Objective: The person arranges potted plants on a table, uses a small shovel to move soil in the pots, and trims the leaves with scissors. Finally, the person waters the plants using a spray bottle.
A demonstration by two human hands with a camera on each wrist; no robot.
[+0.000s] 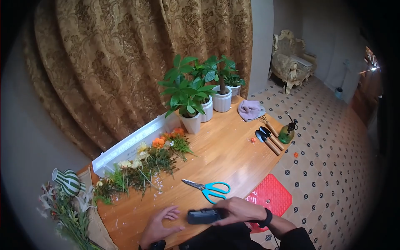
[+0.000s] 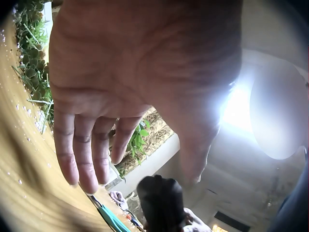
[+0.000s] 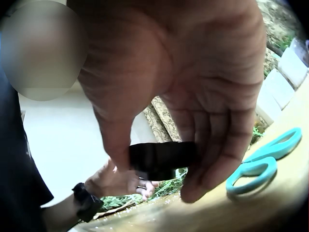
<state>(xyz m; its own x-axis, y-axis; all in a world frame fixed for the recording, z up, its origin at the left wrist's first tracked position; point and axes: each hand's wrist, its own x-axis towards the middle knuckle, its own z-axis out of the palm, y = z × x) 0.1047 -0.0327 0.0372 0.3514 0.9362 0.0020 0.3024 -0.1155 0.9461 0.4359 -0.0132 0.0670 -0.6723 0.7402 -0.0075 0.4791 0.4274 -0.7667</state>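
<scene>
A dark, oblong device is pinched between the thumb and fingers of my right hand over the table's near edge. In the right wrist view the black device spans from thumb to fingertips. My left hand is to the left of it, palm turned inward, fingers extended and thumb apart, holding nothing. A gap separates it from the device, whose end shows below the palm in the left wrist view. Teal-handled scissors lie on the table just beyond the device, blades pointing left.
Cut flowers and greenery lie before a white trough. Potted plants stand behind. Garden tools, a spray bottle and a purple cloth are at right; a striped vase is at left, a red stool beside the table.
</scene>
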